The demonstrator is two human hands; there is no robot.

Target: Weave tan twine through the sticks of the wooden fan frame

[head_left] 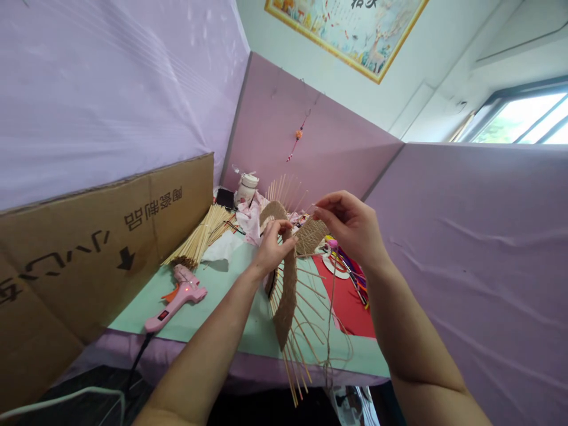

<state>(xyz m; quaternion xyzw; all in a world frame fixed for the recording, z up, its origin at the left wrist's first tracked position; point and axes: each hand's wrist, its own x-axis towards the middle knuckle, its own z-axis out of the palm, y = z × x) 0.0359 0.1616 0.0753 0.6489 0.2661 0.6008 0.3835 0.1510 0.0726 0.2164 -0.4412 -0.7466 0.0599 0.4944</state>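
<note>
My left hand [274, 247] is closed on the upper part of a curved, twine-wrapped craft piece [286, 305] with thin wooden sticks radiating from its edge. The piece is held up on edge over the green table cover. My right hand [348, 225] pinches a thin strand of twine between thumb and fingertips, just right of the piece. A twine-covered panel [310, 236] lies between the two hands. Loose twine [329, 313] hangs below my right hand in loops to the table's front edge. How the strand meets the piece is too small to make out.
A pink glue gun [180, 299], its light on, lies left near a bundle of wooden sticks [197, 236]. Cardboard [115, 248] stands along the left. A white-lidded jar [247, 188] is at the back. Red sheets [350, 307] and colourful strips lie right.
</note>
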